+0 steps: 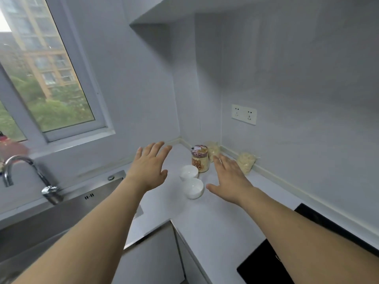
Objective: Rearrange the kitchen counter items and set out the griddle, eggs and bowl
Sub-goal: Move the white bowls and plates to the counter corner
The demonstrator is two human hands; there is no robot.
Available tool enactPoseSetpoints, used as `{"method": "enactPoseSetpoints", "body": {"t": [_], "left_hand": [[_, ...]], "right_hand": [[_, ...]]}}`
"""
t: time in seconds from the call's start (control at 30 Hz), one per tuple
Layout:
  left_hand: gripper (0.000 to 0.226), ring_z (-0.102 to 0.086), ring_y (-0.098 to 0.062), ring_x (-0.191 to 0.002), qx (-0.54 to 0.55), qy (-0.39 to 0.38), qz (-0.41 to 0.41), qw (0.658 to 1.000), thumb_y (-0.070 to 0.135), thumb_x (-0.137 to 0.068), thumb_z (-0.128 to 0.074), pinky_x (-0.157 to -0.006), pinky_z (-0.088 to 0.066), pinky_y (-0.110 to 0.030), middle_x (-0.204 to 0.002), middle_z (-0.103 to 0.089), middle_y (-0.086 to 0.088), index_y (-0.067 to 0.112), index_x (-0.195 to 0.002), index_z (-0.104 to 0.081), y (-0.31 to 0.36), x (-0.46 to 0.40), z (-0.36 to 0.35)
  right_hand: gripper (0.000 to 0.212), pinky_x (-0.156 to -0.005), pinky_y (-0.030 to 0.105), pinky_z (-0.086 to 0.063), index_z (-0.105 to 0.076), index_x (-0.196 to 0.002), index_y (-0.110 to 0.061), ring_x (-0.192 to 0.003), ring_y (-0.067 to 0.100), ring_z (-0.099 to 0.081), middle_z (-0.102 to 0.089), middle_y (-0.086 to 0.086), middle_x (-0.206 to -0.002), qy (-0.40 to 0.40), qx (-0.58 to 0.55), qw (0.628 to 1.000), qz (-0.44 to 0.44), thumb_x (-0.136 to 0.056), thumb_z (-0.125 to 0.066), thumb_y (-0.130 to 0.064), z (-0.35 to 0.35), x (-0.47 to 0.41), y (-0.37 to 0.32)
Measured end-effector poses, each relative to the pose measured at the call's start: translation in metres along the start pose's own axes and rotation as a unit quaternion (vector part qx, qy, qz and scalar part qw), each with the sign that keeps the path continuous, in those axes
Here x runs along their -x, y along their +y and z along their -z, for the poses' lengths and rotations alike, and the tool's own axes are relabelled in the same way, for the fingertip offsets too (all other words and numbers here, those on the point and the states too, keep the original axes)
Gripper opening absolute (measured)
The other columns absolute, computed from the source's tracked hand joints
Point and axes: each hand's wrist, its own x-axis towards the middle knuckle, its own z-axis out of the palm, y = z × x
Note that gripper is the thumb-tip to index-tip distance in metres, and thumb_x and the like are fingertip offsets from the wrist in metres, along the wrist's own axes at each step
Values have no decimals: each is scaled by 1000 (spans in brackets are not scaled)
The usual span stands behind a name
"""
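PROGRESS: early by the look, no griddle or eggs in view, nothing set out | counter corner, sink left, hob right, walls close behind, open room toward front edge | jar, 2 bags at wall | 2 bowls btwn hands | L hand + R hand both spread flat, holding nothing, hovering.
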Motion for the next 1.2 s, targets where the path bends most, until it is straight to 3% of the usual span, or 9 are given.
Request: {"method": "enactPoseSetpoints", "body": {"t": [0.1, 0.2, 0.33, 0.67, 0.97, 1.2], "left_hand": [[64, -29, -31, -139, 100, 23, 75, 992, 30, -91, -54, -115, -26, -43, -154, -27, -7, 16, -149, -29, -10, -24, -9], [61, -33, -31, -136, 116, -10, 103, 988, 31, -92, -53, -108, -35, -42, -153, -28, -6, 14, -147, -31, -24, -43, -21], [64, -30, -32, -136, 150, -46, 147, 977, 33, -93, -53, -106, -36, -42, -153, -26, -6, 13, -148, -29, -42, -75, -38], [77, -35, -33, -133, 234, -181, 221, 929, 47, -88, -58, -102, -37, -41, -150, -26, -8, 12, -148, -26, -65, -169, -118], [84, -37, -36, -130, 326, -298, 233, 867, 50, -82, -65, -100, -38, -43, -143, -30, -11, 9, -146, -28, -51, -215, -236], [96, -34, -36, -127, 303, -309, 169, 886, 55, -70, -72, -98, -39, -45, -133, -33, -8, 10, -141, -26, -23, -258, -292]], "right_hand": [[95, -120, 36, 4, 7, -153, -15, -148, 21, 8, 9, 7, -161, -18, -1, 1000, -8, -90, -52, -53, -14, -33, 2], [97, -120, 38, 1, 4, -153, -13, -148, 23, 5, 7, 8, -161, -62, 7, 998, -20, -88, -53, -55, -28, -57, 1], [99, -120, 37, -5, 2, -154, -12, -148, 24, -1, 2, 9, -161, -134, -21, 990, -50, -86, -56, -56, -42, -87, 3], [99, -117, 38, -17, -2, -153, -12, -146, 26, -13, -7, 9, -160, -191, -61, 965, -172, -85, -57, -58, -88, -154, 14], [103, -115, 37, -24, -1, -153, -12, -144, 26, -19, -9, 8, -159, -271, -127, 909, -291, -83, -60, -59, -159, -185, 27], [102, -108, 41, -35, -11, -151, -18, -135, 27, -33, -23, 5, -152, -263, -155, 890, -338, -74, -66, -58, -200, -213, 22]]}}
